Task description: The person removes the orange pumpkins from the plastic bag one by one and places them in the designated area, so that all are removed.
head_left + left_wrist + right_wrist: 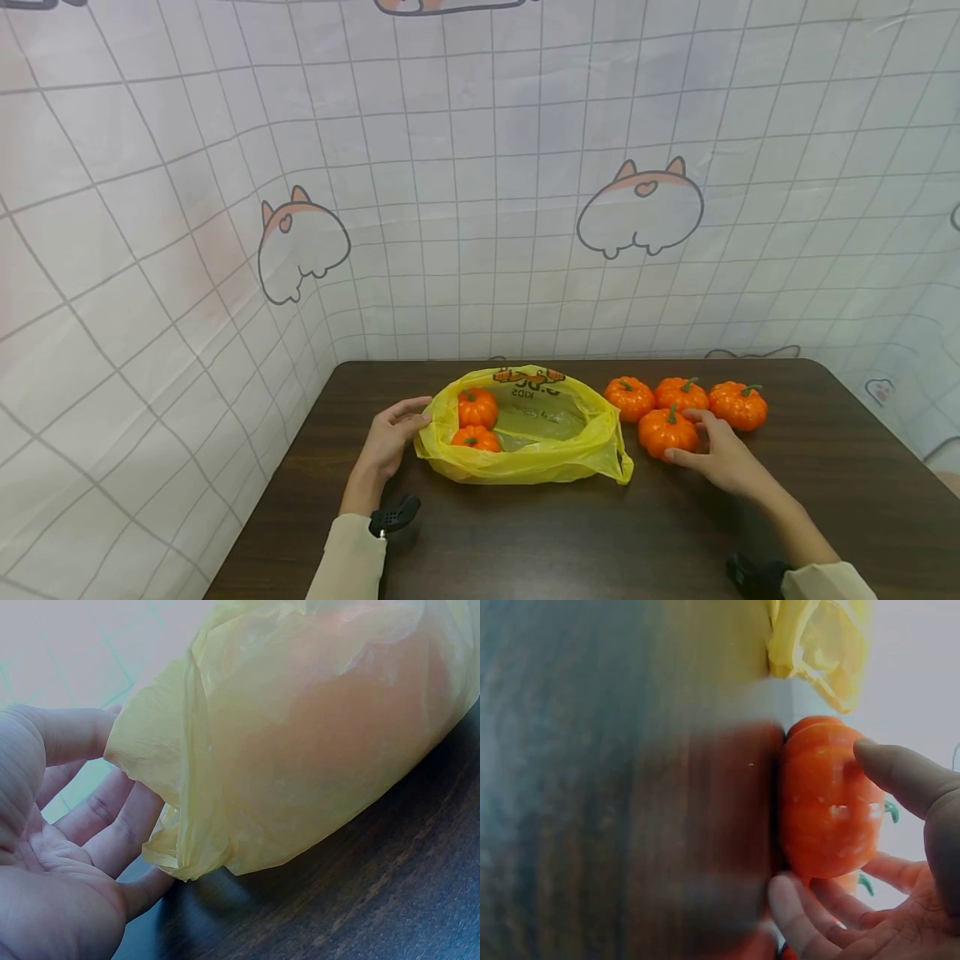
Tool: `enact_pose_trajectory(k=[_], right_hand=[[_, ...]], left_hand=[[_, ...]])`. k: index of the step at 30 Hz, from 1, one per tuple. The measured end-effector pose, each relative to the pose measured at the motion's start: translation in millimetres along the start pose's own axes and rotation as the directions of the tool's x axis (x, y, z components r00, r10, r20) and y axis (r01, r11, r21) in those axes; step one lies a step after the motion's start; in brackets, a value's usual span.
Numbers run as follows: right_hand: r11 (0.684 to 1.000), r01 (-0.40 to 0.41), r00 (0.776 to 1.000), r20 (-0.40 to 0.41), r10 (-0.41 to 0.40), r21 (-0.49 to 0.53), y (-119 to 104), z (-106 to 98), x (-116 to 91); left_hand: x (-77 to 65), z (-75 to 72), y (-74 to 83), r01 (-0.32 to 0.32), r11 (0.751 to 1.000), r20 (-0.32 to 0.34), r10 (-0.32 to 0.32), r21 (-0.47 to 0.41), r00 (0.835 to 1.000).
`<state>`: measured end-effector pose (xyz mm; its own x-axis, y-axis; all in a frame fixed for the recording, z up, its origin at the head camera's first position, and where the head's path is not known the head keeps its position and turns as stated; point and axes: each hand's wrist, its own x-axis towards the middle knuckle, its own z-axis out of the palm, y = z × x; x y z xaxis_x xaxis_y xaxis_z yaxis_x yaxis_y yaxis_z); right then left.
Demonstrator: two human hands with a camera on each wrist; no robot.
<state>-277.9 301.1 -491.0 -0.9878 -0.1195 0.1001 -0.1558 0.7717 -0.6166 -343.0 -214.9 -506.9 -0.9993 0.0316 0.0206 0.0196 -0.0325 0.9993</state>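
Observation:
A yellow plastic bag lies on the table with its mouth spread, and two small orange pumpkins sit inside at its left. My left hand holds the bag's left rim between thumb and fingers; in the left wrist view the thin film passes between them. To the right of the bag, my right hand grips another orange pumpkin, thumb on the near side and fingers on the far side. That pumpkin still appears to touch the tabletop in the right wrist view.
Behind the gripped pumpkin stand three more pumpkins in a row. The dark wooden table backs onto a white grid-patterned cloth. A thin cable runs along the table's back edge.

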Motion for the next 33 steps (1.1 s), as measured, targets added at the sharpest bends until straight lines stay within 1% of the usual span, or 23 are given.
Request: enact_pose_trajectory(k=[4,7,9,11,13,15,17,21,25,29,33], right_hand=[[1.000,0.004,1.000,-0.010,-0.004,0.001,-4,-6,-2],[1.000,0.016,0.999,-0.047,-0.017,-0.017,-13,-11,-4],[0.999,0.028,0.996,-0.085,-0.031,-0.030,-22,-13,-5],[0.998,0.061,0.990,-0.126,-0.064,-0.027,-34,-15,-5],[0.995,0.102,0.984,-0.149,-0.100,0.007,-50,-14,-5],[0.988,0.152,0.977,-0.157,-0.144,0.038,-65,-12,-5],[0.978,0.194,0.973,-0.137,-0.183,0.071,-81,-8,-3],[0.959,0.255,0.967,-0.049,-0.251,0.121,-108,7,4],[0.935,0.309,0.948,0.026,-0.318,0.177,-132,29,17],[0.912,0.330,0.930,0.079,-0.358,0.243,-154,52,31],[0.901,0.331,0.917,0.129,-0.377,0.282,-169,74,45]], left_hand=[[0.0,0.8,0.1,-0.002,1.000,0.001,0.002,-0.002,1.000],[-0.2,1.0,0.4,-0.001,1.000,0.005,0.001,0.000,1.000],[0.3,1.0,0.4,0.000,1.000,0.008,0.000,0.002,1.000],[0.5,1.2,0.3,0.001,1.000,0.009,-0.001,0.000,1.000],[0.6,1.7,0.3,0.000,1.000,0.009,0.000,-0.003,1.000],[0.4,2.2,0.5,0.001,1.000,0.009,-0.001,-0.003,1.000],[0.3,2.6,0.2,0.005,1.000,0.009,-0.005,-0.002,1.000],[0.4,2.4,0.1,0.007,1.000,0.007,-0.007,-0.001,1.000],[1.1,3.0,0.6,0.005,1.000,0.011,-0.005,-0.003,1.000],[0.7,2.3,1.8,0.008,1.000,0.008,-0.008,-0.001,1.000],[-0.8,0.0,1.4,0.012,1.000,-0.001,-0.012,-0.007,1.000]])
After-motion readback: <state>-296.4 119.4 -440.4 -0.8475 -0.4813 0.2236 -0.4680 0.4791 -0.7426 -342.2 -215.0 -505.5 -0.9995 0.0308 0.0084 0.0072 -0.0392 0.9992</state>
